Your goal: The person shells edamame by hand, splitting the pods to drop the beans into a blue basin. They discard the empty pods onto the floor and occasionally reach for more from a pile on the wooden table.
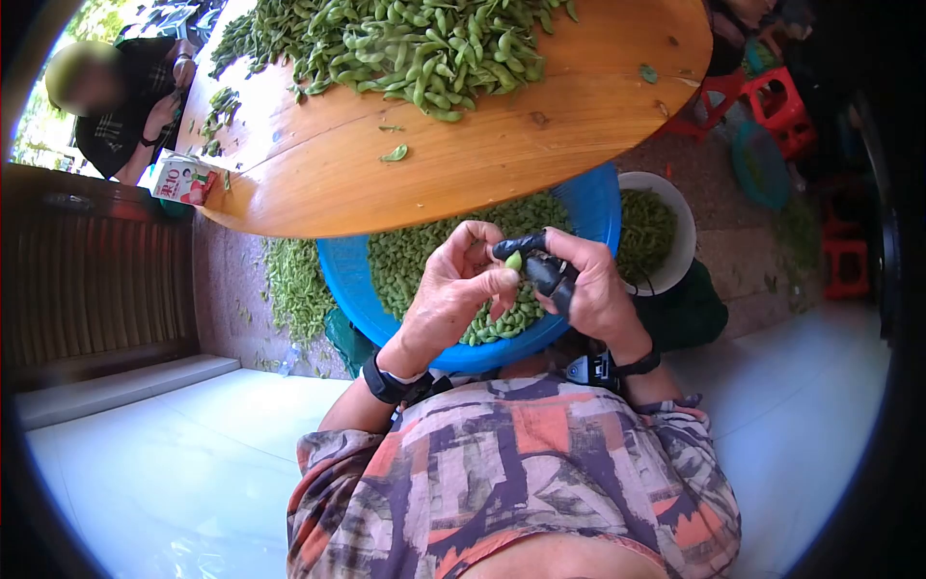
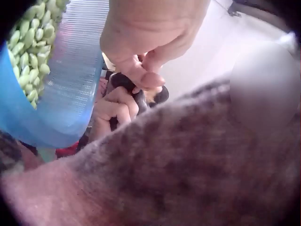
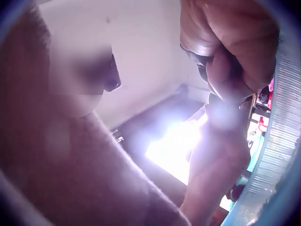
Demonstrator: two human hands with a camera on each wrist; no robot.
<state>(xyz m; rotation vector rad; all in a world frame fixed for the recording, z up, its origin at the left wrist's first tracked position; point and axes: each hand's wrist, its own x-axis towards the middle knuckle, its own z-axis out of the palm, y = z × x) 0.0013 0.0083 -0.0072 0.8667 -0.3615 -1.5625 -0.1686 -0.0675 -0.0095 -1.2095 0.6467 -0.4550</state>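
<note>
Green pod (image 1: 514, 260) pinched in left hand (image 1: 453, 294) grip, thumb and fingers pressed together on it, held over blue basin (image 1: 598, 207), presumably so trimmings drop in. Right hand (image 1: 596, 289) grip wraps black scissors (image 1: 540, 265), blades at pod tip. Basin sits near person, under bench (image 1: 502, 145) edge. Untrimmed pod heap (image 1: 405, 43) far on bench; white bucket (image 1: 675, 227) right of basin.

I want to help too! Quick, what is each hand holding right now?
Left hand: fingers pinch a green pod.
Right hand: fingers curled round black scissors.
</note>
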